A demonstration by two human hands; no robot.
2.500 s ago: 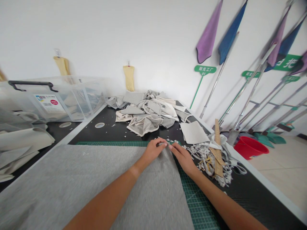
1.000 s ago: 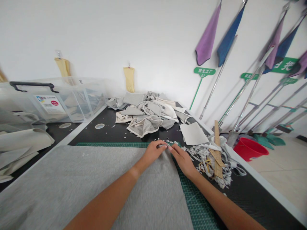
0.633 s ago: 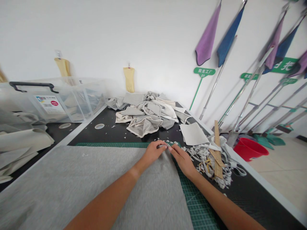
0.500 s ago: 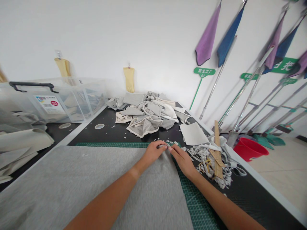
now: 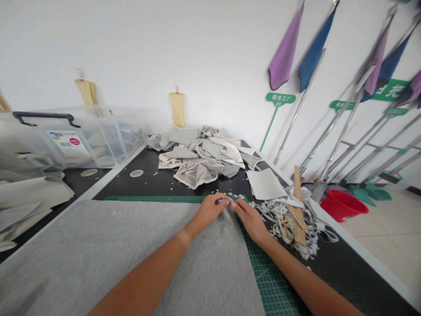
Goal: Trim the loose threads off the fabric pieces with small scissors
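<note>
Your left hand [image 5: 209, 208] and right hand [image 5: 251, 219] nearly meet at the far right corner of the gray cloth [image 5: 108, 245]; the fingers of both are closed, pinching its edge. Cloth lies spread over the green mat [image 5: 274, 283], in from the right edge of the counter [image 5: 342, 272]. Fabric heap [image 5: 207, 151]: toward the far edge. Wooden ruler [image 5: 298, 210]: on scraps [image 5: 308, 250] near the right edge.

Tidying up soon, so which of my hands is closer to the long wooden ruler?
Right. Your right hand, at the corner of the grey cloth, is left of the long wooden ruler, across the scraps; your left hand is farther left, at that corner.
</note>
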